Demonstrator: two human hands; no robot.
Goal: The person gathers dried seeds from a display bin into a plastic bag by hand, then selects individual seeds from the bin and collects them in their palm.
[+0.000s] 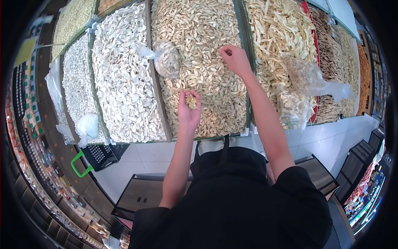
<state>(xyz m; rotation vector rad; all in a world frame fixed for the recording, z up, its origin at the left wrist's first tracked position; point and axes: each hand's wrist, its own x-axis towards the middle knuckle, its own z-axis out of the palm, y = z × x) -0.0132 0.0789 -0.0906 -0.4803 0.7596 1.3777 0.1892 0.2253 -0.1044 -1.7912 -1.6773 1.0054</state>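
A broad bin of pale beige dried slices (214,93) lies under both my hands. My left hand (189,109) is palm up near the bin's front part, its fingers curled around a few yellowish dried slices (191,102). Farther back and to the right, my right hand (234,59) is over the same slices with thumb and fingertips brought together; whether a piece is between them cannot be told. A knotted clear plastic bag of slices (166,59) rests on the bin's left side, behind my left hand.
White dried slices (124,77) fill the bin on the left, beyond a grey divider (158,102). Long yellowish strips (276,37) fill the right bin, with filled plastic bags (293,105) on top. A black basket with a green handle (82,165) stands at the lower left.
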